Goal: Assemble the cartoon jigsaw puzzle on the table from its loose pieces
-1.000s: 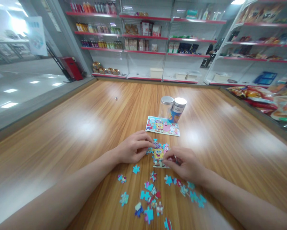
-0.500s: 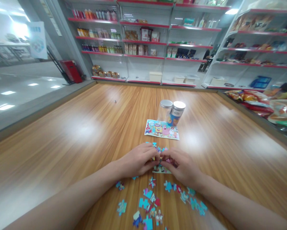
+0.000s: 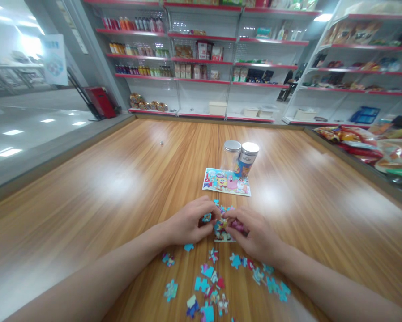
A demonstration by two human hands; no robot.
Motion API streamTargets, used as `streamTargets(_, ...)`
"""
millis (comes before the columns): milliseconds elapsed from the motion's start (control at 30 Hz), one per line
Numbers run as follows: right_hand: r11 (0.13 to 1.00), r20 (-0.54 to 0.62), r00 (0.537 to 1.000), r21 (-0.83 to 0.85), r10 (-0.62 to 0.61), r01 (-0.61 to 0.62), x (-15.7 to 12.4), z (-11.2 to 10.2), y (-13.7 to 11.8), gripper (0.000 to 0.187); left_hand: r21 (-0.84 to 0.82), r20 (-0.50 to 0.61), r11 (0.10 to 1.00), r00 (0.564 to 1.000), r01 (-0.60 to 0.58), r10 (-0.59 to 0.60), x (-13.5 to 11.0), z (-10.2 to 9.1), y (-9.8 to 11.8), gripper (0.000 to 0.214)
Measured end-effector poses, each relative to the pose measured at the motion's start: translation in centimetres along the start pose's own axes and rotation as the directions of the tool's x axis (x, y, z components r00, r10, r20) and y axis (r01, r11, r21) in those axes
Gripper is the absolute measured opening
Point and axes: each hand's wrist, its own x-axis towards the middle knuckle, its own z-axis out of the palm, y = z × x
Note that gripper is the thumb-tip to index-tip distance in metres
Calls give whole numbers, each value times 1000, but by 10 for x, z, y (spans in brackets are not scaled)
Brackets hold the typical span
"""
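A partly joined cartoon puzzle [image 3: 223, 227] lies on the wooden table [image 3: 120, 179], mostly covered by my hands. My left hand [image 3: 191, 222] rests on its left side, fingers curled and pinching at the pieces. My right hand [image 3: 254, 236] presses on its right side, fingertips pinched together on a piece. The two hands nearly touch over the puzzle. Several loose blue and pink puzzle pieces [image 3: 210, 286] are scattered on the table close to me. A picture card [image 3: 227, 181] lies flat just beyond the puzzle.
Two round tubs with metal lids [image 3: 240, 157] stand behind the card. Snack packets [image 3: 365, 143] lie along the table's right edge. Store shelves [image 3: 201, 58] with goods line the far wall. A red case [image 3: 100, 101] stands at the left.
Both hands have closed in over the joined puzzle, hiding most of it. The view has tilted slightly downward.
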Motion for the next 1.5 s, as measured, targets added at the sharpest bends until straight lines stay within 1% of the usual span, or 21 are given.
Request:
streamTargets(67,1000,17,1000,-29,-11,12,1,-2,-1,26,2,-14,1000,1000,-15,15,1,-1,-2,17)
streamTargets(133,999,43,999,-39,-23,25,2,-3,-3,28,9,-31,998,998,-58,58,1,0,-3,22)
streamTargets(233,999,55,999,-52,-2,5,3,-4,-4,29,19,-69,995,992,-102,103,3,0,-5,23)
streamTargets(300,998,48,999,-64,19,-16,2,-4,-5,25,20,-94,996,992,-82,83,3,-1,-5,21)
streamTargets(400,996,42,998,-74,46,-43,2,-4,-6,22,7,-104,999,993,-51,51,2,-3,-5,20)
streamTargets(567,992,45,995,-98,88,-84,2,-5,-7,19,32,-38,999,999,-28,29,0,-5,-7,20)
streamTargets(667,990,39,995,-106,93,-88,2,-5,-7,18,67,1,997,999,-48,48,0,-6,-8,22)
streamTargets(767,989,40,994,-113,98,-93,2,-6,-7,18,94,1,994,998,-64,64,0,-8,-9,25)
streamTargets(900,990,45,995,-106,93,-88,1,-6,-7,17,126,-6,992,1000,-27,28,-1,-12,-9,23)
streamTargets(1067,994,56,996,-85,70,-65,1,-9,-9,26,126,60,992,998,-8,0,-3,-18,-10,30)
streamTargets(1167,995,40,999,-94,36,-32,2,-12,-10,28,128,93,992,996,-15,3,-3,-19,-11,31)
streamTargets(1267,990,21,1000,-142,18,-15,2,-13,-10,28,141,100,990,995,-17,3,-3,-18,-12,31)
streamTargets(1500,985,50,998,-173,28,-19,2,-13,-11,26,149,93,988,996,-31,17,-3,-17,-12,29)
